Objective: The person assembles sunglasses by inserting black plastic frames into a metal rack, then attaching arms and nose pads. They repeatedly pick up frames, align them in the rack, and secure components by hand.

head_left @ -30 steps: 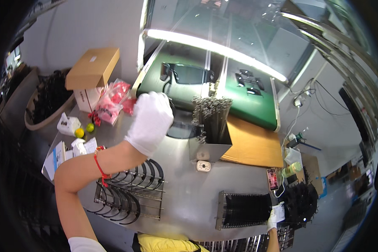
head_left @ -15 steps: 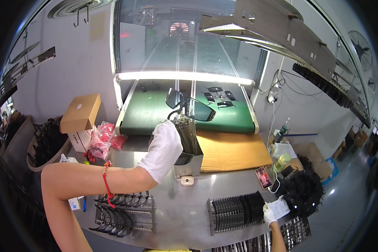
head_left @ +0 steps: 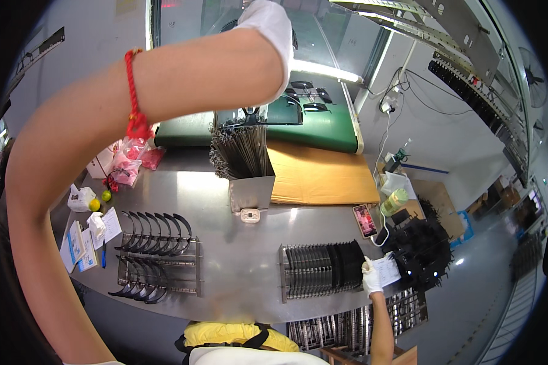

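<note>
My left hand, in a white glove, reaches far forward at the top of the view. Its fingers are hidden behind the wrist, and dark curved edges show on both sides of the glove. Below that forearm, dark-lensed glasses sit just above a bundle of thin metal wires in a metal holder. Also gloved in white, my right hand has its fingers drawn together at the right end of a rack of black curved pieces. A paper sheet lies beside it; what the fingertips grip is unclear.
Beyond the table is a green conveyor carrying dark lenses. A yellow padded sheet lies right of the holder. A second rack of black curved pieces stands left. A phone and black pile are at right.
My left hand has moved up and forward, away from the wire bundle. The whole view has shifted, showing more of the table's near edge. My right hand stays beside the rack.
</note>
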`<state>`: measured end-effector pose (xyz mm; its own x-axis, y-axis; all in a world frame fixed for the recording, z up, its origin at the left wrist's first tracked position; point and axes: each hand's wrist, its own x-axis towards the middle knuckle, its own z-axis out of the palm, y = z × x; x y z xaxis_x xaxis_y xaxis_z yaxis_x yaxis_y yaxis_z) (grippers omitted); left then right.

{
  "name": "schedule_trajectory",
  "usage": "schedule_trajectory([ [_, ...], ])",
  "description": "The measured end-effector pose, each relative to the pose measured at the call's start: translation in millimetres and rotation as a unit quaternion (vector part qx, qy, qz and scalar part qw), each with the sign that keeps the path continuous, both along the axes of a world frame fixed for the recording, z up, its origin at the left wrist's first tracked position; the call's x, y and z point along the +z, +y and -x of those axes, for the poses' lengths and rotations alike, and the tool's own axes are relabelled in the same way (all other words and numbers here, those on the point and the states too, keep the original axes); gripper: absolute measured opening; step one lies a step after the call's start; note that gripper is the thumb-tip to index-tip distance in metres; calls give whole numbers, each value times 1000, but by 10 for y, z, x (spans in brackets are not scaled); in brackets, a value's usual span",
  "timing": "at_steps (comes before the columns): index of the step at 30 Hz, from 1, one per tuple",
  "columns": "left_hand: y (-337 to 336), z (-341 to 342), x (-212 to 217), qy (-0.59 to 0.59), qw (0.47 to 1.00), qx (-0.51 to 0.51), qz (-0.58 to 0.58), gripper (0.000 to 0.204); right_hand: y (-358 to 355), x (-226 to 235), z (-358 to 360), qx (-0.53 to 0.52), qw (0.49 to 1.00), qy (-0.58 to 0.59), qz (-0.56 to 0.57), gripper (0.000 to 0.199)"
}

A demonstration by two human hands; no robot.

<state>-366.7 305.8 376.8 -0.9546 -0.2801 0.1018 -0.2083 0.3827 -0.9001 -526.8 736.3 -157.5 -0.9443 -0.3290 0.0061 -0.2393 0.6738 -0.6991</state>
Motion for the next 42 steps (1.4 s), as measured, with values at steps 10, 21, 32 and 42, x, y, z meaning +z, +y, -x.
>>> schedule_trajectory([
  [10, 2, 463, 44, -40, 997, 61, -1, 41, 141, 406, -287, -18, 998, -37, -44, 58],
  [21, 160, 553, 231, -40, 998, 53, 24, 31, -2142, 3535, -643, 139, 804, 571, 85, 57],
  [32, 241, 292, 319, 17, 991, -130, 41, 22, -3473, 4295, -1089, 195, 734, 623, 189, 35],
  [42, -16, -37, 394, 49, 913, -387, 119, 14, -3968, 4136, -1344, 120, 712, 569, 393, 34],
])
